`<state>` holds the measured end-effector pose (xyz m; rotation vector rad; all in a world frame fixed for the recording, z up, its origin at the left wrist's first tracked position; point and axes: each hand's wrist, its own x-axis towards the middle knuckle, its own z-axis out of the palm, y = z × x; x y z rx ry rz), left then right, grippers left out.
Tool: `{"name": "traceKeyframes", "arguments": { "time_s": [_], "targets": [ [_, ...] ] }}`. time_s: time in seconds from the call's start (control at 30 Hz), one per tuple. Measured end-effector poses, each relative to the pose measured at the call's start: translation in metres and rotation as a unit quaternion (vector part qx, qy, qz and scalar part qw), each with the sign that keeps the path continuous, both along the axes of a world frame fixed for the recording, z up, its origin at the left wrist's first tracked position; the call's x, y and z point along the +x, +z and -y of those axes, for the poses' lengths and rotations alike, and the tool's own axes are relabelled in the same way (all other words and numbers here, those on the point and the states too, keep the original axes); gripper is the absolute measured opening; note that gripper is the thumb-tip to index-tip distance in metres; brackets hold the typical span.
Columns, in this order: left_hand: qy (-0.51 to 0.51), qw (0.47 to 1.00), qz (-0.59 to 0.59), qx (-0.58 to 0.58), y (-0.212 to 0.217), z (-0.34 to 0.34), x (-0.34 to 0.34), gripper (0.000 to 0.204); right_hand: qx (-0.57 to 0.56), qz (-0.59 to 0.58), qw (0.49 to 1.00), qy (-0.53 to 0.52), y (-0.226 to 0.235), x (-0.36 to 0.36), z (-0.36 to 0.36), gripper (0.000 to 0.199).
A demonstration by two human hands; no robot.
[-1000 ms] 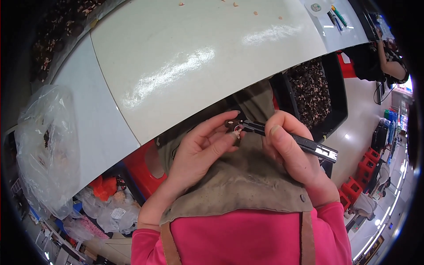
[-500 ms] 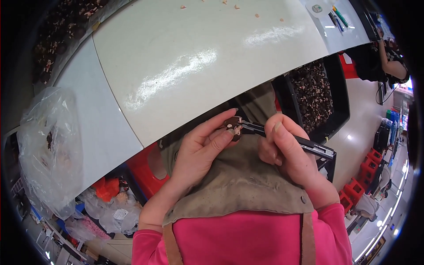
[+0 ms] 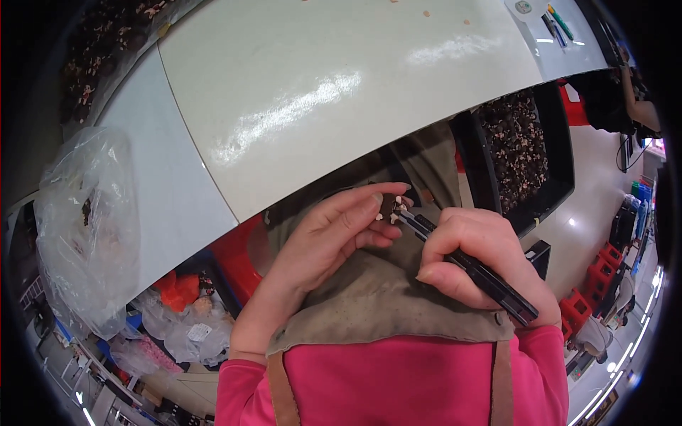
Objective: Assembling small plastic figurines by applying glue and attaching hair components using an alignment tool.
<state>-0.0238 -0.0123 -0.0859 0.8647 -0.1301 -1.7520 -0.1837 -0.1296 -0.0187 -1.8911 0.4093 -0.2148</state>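
Between the thumb and fingers of my left hand (image 3: 334, 231) is a small dark brown piece with pale pink parts (image 3: 390, 207), too small to name more exactly. My right hand (image 3: 476, 248) is wrapped round a black utility knife (image 3: 490, 284), its tip end pointing up and left. That tip meets the small piece at its right side. Both hands are above my brown apron (image 3: 383, 291), just off the near edge of the white table (image 3: 284, 156).
A black bin (image 3: 561, 163) of similar dark and pink pieces stands to the right. A clear plastic bag (image 3: 92, 234) hangs over the table's left side; another heap of pieces (image 3: 99, 57) lies far left. Pens (image 3: 558, 25) lie far right. A person's arm (image 3: 643, 113) shows beyond.
The knife has turned in my right hand, which now grips it from above with the back end lower. My left hand has tilted the small piece and shifted slightly right.
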Motion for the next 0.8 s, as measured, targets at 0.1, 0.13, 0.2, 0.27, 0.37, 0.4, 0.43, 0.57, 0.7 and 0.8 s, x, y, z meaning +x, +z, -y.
{"name": "traceKeyframes", "arguments": {
  "time_s": [0.1, 0.13, 0.2, 0.27, 0.37, 0.4, 0.43, 0.57, 0.7, 0.8],
  "targets": [
    [-0.002, 1.0, -0.018, -0.005, -0.004, -0.001, -0.001, 0.039, -0.019, -0.007, 0.999, 0.026, 0.0, 0.0, 0.004, 0.022],
    [0.001, 0.999, -0.031, -0.012, -0.006, -0.001, -0.002, 0.039, -0.018, -0.007, 1.0, 0.024, 0.0, -0.001, 0.003, 0.022],
    [0.004, 0.999, -0.042, -0.017, -0.006, -0.001, -0.003, 0.039, -0.002, -0.001, 1.0, 0.013, -0.001, -0.001, 0.003, 0.022],
    [0.026, 0.999, -0.043, -0.015, -0.004, 0.001, -0.005, 0.04, 0.021, 0.001, 1.0, -0.003, -0.003, -0.002, 0.002, 0.022],
    [0.039, 0.999, -0.03, -0.02, -0.004, 0.001, -0.008, 0.04, 0.067, -0.002, 0.997, -0.029, -0.005, -0.005, -0.001, 0.021],
    [0.038, 0.999, -0.029, -0.021, -0.005, 0.002, -0.008, 0.04, 0.091, -0.009, 0.995, -0.04, -0.005, -0.005, -0.001, 0.02],
    [0.044, 0.998, -0.033, -0.017, -0.005, 0.001, -0.008, 0.039, 0.092, -0.008, 0.995, -0.041, -0.005, -0.006, -0.002, 0.02],
    [0.065, 0.998, -0.012, -0.012, -0.007, -0.001, -0.011, 0.038, 0.171, -0.032, 0.982, -0.074, -0.006, -0.006, -0.004, 0.021],
    [0.071, 0.997, -0.007, -0.015, -0.007, 0.0, -0.013, 0.036, 0.221, -0.045, 0.969, -0.098, -0.005, -0.005, -0.006, 0.024],
    [0.08, 0.996, 0.015, -0.029, -0.008, 0.0, -0.014, 0.036, 0.252, -0.058, 0.96, -0.109, -0.004, -0.004, -0.005, 0.026]
  ]
}}
